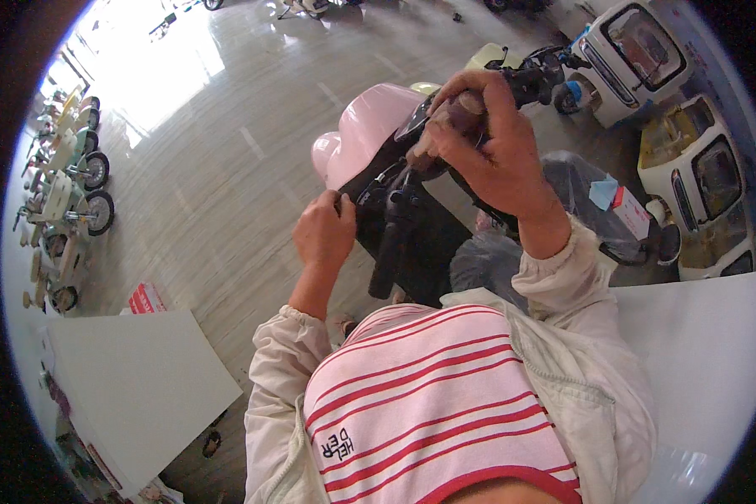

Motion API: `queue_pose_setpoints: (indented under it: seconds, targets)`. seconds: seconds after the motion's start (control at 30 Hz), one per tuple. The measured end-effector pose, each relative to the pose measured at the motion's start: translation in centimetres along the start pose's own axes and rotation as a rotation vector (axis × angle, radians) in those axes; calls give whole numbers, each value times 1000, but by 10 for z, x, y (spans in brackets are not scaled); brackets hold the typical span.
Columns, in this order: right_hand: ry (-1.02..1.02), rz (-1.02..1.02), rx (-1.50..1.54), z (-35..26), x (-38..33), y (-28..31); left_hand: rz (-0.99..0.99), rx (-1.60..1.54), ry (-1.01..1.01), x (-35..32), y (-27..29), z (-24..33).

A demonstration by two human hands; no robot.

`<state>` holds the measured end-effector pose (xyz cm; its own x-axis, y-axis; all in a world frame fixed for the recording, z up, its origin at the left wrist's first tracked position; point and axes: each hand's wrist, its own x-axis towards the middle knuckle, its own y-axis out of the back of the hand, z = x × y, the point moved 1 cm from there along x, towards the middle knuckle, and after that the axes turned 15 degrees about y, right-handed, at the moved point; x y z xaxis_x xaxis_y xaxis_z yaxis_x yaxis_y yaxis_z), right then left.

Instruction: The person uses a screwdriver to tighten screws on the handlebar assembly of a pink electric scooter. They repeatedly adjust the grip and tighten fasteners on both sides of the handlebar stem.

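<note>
A pink electric scooter [376,126] with a black inner panel [433,239] stands in front of me. My right hand [500,147] is closed around a bunched brown cloth [462,118], pressed against the scooter's top near the dashboard. Part of the cloth is hidden under my fingers. On the other side, my left hand [323,233] has its fingers curled at the left edge of the black panel, thumb against it. Between my hands a black handlebar grip [385,265] points back toward me.
Small motorbikes [67,202] line the left wall. A white board [139,395] lies at the lower left, with a red box [147,298] behind it. White vehicle cabs [634,59] stand at the right, near a red-and-white box [630,212] and clear plastic wrap [491,265].
</note>
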<state>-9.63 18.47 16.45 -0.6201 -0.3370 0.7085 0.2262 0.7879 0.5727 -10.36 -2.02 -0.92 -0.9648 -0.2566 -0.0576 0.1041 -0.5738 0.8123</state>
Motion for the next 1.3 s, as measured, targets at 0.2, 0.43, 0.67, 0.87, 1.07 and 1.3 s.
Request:
queue_pose_setpoints:
  seconds: [0.2, 0.43, 0.67, 0.87, 1.07, 1.3]
  targets:
    - [54, 2, -44, -6, -3, 7, -2, -33, -7, 1, -1, 0]
    - [-48, -10, 16, -6, -14, 20, -29, -6, 20, 0, 2, 2]
    - [-76, 26, 45, -1, -23, 17, -1, 10, 9, 1, -1, 2]
    - [34, 65, 15, 2, -23, 19, -8, 20, 30, 1, 1, 4]
    - [15, 18, 49, 0, -20, 14, 22, 31, 29, 1, 0, 2]
    - [20, -23, 66, 6, -24, 1, 18, 26, 22, 1, 2, 4]
